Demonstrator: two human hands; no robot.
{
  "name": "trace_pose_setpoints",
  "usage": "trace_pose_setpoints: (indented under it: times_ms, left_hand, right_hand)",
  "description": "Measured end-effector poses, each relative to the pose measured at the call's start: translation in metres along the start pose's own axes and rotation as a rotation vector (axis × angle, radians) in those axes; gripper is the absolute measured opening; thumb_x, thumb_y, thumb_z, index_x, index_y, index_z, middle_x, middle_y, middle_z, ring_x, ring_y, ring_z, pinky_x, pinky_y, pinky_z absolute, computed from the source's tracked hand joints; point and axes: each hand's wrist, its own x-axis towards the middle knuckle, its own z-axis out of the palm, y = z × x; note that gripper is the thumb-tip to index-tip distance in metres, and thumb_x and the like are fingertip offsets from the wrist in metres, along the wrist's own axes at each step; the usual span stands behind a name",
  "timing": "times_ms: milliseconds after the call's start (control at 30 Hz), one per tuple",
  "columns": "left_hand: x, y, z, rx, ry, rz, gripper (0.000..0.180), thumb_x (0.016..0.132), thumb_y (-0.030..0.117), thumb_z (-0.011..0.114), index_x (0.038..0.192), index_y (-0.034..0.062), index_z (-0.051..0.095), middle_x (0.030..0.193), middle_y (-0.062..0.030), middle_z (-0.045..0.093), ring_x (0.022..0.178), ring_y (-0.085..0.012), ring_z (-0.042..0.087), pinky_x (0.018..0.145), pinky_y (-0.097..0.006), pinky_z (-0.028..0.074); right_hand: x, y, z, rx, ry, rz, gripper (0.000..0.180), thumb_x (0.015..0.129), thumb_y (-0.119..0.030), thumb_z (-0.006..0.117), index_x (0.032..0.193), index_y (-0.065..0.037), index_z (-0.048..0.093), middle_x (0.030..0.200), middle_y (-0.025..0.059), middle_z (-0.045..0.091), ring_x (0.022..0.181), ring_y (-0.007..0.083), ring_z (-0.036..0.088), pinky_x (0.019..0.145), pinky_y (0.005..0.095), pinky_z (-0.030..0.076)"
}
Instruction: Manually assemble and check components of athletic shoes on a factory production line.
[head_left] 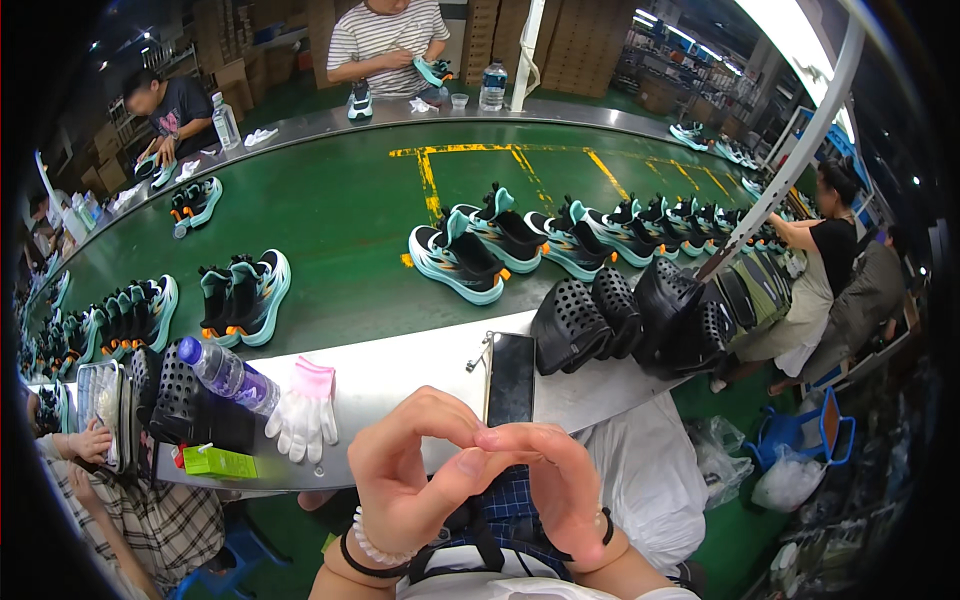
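My left hand (405,475) and my right hand (555,485) are raised close under the camera, fingertips touching each other in an arch. Neither holds anything; the fingers are curled, with the thumbs pressed against the fingertips. Beads and a dark band circle my left wrist. Just beyond them a black phone (511,378) lies on the grey table rim (400,365). A white and pink glove (305,405) lies left of the hands.
A green conveyor belt (340,215) carries black and teal sneakers (458,262) in a row. Black perforated shoe forms (590,322) pile at right. A plastic bottle (228,374) and a green box (220,462) lie at left. Other people work around the belt.
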Motion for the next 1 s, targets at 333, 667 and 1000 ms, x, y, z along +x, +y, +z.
trace_pose_setpoints:
  times_ms: [333, 667, 1000]
  left_hand:
    - [0.0, -0.001, 0.007, -0.145, -0.052, -0.151, 0.01, 0.073, -0.002, 0.061, 0.083, -0.0041, 0.062, 0.08, -0.0107, 0.063, 0.079, -0.0191, 0.058, 0.076, -0.03, 0.044]
    - [0.002, -0.003, 0.01, -0.176, -0.081, -0.232, 0.008, 0.077, 0.0, 0.062, 0.084, -0.0041, 0.063, 0.079, -0.0106, 0.063, 0.078, -0.0175, 0.057, 0.075, -0.029, 0.044]
    - [0.005, -0.012, 0.014, -0.233, -0.1, -0.304, 0.006, 0.078, 0.002, 0.062, 0.08, -0.0041, 0.062, 0.079, -0.0094, 0.063, 0.075, -0.0151, 0.057, 0.072, -0.028, 0.044]
  right_hand:
    - [-0.008, 0.005, -0.014, -0.319, 0.045, -0.219, 0.09, 0.081, -0.07, 0.049, 0.137, -0.001, 0.036, 0.114, 0.0274, 0.058, 0.086, 0.0303, 0.067, 0.073, 0.0389, 0.055]
    - [0.006, -0.006, -0.026, -0.685, -0.022, -0.367, 0.077, 0.084, -0.065, 0.052, 0.129, -0.003, 0.043, 0.11, 0.0199, 0.062, 0.065, 0.0257, 0.066, 0.05, 0.0291, 0.051]
    - [0.004, -0.011, -0.033, -0.706, -0.021, -0.31, 0.075, 0.086, -0.066, 0.047, 0.125, -0.002, 0.046, 0.106, 0.0212, 0.064, 0.068, 0.0262, 0.068, 0.05, 0.0285, 0.051]
